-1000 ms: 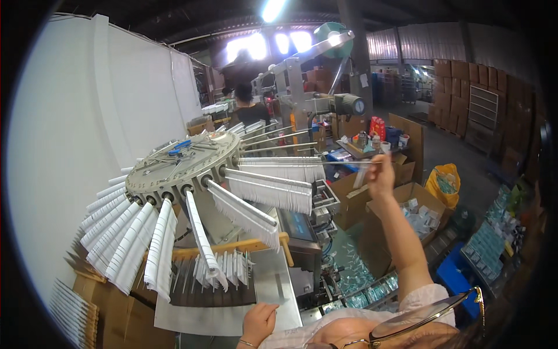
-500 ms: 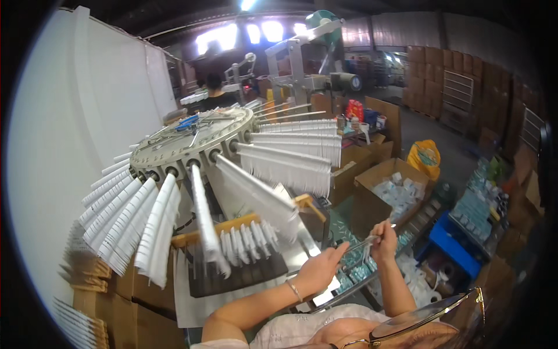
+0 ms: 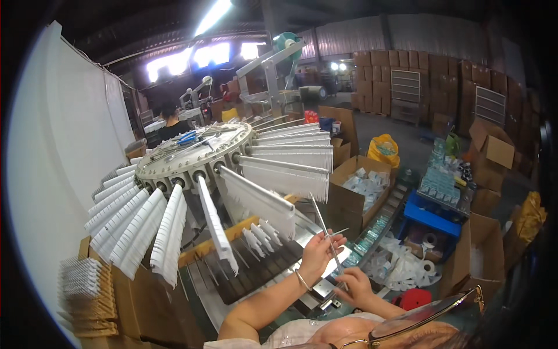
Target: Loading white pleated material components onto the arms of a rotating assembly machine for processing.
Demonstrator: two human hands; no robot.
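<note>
My left hand (image 3: 318,255) is closed round a slim metal rod (image 3: 319,210) that slants up and away past the fingers. A second thin rod (image 3: 338,232) crosses it at the fingertips. Below and to the right, my right hand (image 3: 357,288) has its fingers at the lower end of the long rod. Left of the hands stands a dark rack (image 3: 261,279) with bare upright rods and a few white pieces (image 3: 261,238). Above the rack, a round metal machine (image 3: 197,139) carries radiating arms hung with white fringed strips (image 3: 264,200).
A conveyor with small teal packs (image 3: 378,228) runs to the right of the hands. Beyond it are an open carton (image 3: 354,203) of white packs, a blue crate (image 3: 433,215) and crumpled white plastic (image 3: 401,267). Wooden-handled rods (image 3: 87,291) are stacked at left. A co-worker (image 3: 171,125) is farther back.
My right hand has come down from the rod's upper end to its lower end. The rod now points upward from my left hand. The whole view has turned rightward.
</note>
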